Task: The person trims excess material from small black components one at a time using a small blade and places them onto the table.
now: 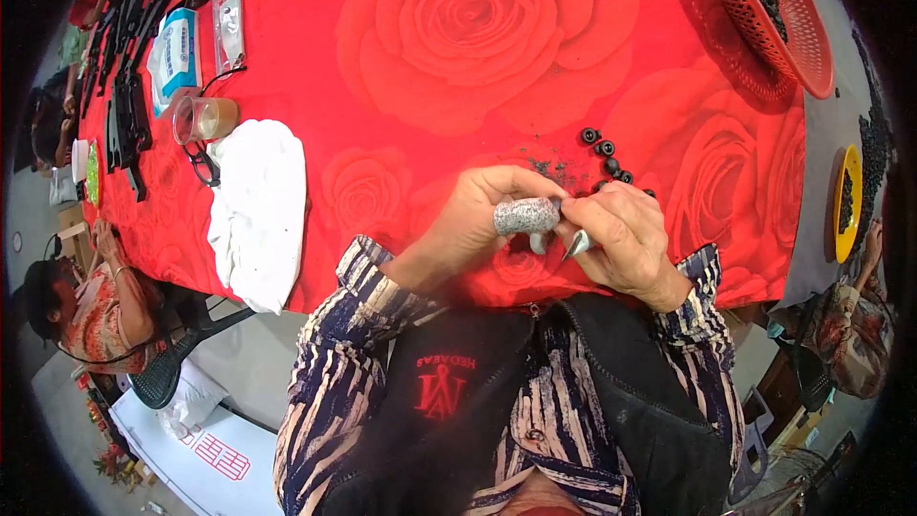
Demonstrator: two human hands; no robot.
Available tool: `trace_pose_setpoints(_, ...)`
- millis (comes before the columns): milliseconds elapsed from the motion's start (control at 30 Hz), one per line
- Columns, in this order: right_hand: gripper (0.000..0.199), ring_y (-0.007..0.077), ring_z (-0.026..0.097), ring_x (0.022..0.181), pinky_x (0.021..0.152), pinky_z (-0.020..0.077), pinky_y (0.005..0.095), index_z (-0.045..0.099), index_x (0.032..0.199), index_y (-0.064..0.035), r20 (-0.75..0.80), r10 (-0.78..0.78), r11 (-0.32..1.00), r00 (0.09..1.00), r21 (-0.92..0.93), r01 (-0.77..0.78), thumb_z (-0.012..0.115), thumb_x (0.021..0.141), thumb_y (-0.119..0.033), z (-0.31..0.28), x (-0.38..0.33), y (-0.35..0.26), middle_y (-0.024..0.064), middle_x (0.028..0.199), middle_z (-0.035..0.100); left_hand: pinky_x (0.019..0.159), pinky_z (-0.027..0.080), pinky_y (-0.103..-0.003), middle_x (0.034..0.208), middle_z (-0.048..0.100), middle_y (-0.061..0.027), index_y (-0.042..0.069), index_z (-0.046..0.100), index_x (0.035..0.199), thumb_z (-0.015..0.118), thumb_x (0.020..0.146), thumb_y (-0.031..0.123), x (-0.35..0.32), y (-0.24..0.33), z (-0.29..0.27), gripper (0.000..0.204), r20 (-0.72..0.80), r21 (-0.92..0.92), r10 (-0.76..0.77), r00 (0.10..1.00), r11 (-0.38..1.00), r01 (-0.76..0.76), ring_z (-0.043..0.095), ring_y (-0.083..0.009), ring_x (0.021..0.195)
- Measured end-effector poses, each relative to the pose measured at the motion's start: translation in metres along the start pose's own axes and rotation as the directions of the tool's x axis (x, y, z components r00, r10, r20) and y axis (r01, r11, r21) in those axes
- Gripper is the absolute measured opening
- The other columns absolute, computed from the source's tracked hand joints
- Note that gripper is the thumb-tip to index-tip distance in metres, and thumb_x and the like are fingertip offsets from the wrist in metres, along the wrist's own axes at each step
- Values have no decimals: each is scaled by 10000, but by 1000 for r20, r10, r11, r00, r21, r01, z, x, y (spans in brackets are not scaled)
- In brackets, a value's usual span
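Just above the table's front edge my two hands meet at the fingertips. My left hand is closed in a pinch, and a speckled grey sleeve covers what looks like its thumb. A small dark piece shows where the fingertips come together, mostly hidden. My right hand is curled round a small shiny metal tool; its kind is hidden by the fingers. Beyond the right hand lies a row of several round black rubber-like parts. Dark crumbs are scattered on the red cloth beside them.
A red rose-patterned cloth covers the table. At left are a white cloth, a plastic cup, glasses, a blue-white packet and long black strips. A red basket and yellow plate stand right. People sit at both sides.
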State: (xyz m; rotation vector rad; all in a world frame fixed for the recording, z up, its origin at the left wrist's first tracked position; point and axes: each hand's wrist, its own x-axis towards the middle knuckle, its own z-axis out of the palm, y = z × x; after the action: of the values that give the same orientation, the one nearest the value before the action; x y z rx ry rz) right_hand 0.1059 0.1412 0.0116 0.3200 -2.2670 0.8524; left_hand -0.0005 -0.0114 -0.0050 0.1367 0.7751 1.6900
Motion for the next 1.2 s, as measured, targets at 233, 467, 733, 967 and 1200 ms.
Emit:
trace_pose_setpoints(233,481,196,524,534,461,416,314,597,1050,38,28,47,999,998,25,-48,729,590,-9,1,3,0,75,699,531,560,492,-229,813,659,-114,-6,618,942,618,858,84,4,-7,-6,123,27,-46,22,999,999,-21,626,-148,642)
trace_pose_setpoints(467,459,205,563,604,491,437,296,635,1007,9,106,128,983,986,114,-140,740,560,6,-9,8,-2,87,769,563,583,477,-218,816,649,-81,-4,639,943,635,842,97,-1,4,0,143,21,31,-132,991,991,132,616,-133,675)
trace_pose_setpoints(733,389,183,556,623,484,426,280,670,920,-19,157,144,941,977,283,-184,788,551,-43,-7,5,-2,71,774,559,592,452,-198,810,640,-35,3,652,968,658,822,102,-4,10,3,177,100,151,-272,957,955,256,599,-98,717)
trace_pose_setpoints(967,381,203,590,608,514,467,291,632,985,24,241,90,974,966,181,-136,737,621,-12,-17,11,-1,94,761,565,561,445,-197,774,654,-25,22,653,936,654,836,119,-4,14,2,140,35,216,-319,947,928,304,601,-89,619)
trace_pose_setpoints(1200,307,186,566,635,516,433,267,639,894,-1,257,253,869,933,364,-336,770,618,8,-15,10,5,105,779,572,565,423,-201,750,660,-58,16,654,916,578,899,234,-4,13,4,232,92,208,-248,964,952,225,604,-94,618)
